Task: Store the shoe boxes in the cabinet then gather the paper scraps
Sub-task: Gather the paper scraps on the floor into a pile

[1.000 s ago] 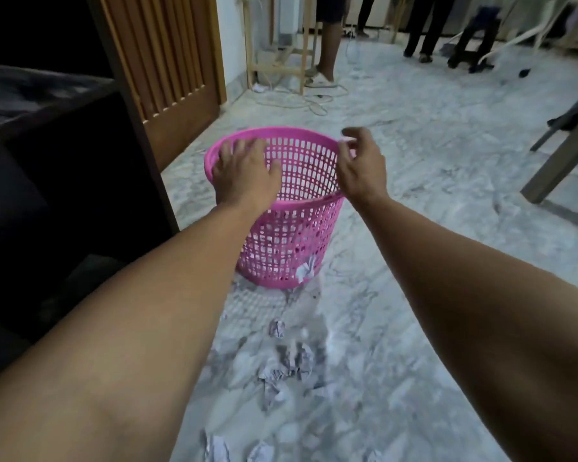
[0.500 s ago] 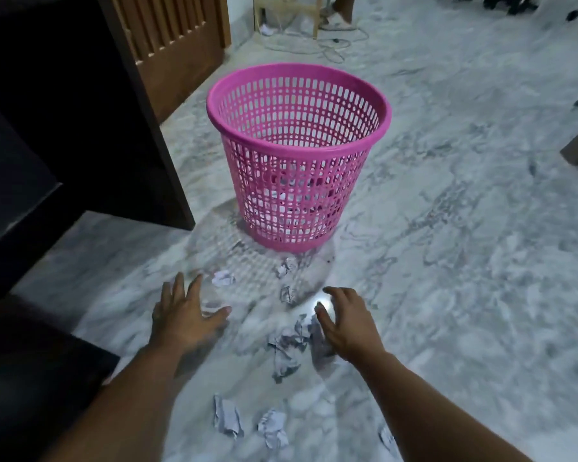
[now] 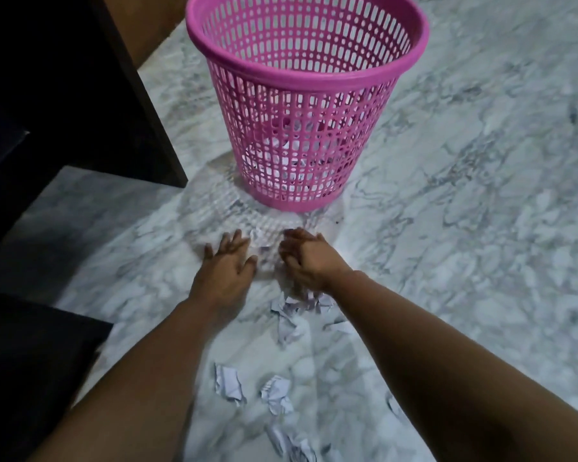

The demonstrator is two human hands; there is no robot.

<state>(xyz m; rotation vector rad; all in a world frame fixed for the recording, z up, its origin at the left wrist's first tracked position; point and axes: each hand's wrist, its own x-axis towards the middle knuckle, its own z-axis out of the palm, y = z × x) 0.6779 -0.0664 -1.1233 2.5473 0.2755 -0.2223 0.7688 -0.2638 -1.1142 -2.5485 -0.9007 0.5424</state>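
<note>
Dark cabinet (image 3: 64,95) at left. Left hand (image 3: 226,268) flat on marble floor (image 3: 464,228), fingers spread. Right hand (image 3: 306,261) curled, grip unclear. Paper scraps (image 3: 291,315) beneath and nearer; pink basket (image 3: 301,105) beyond.

Probably a home: marble floor (image 3: 481,195), dark wooden cabinet (image 3: 64,78).

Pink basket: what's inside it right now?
Through the mesh of the pink basket, white paper scraps show at the bottom. How many there are cannot be told, since the wall partly covers them.
</note>
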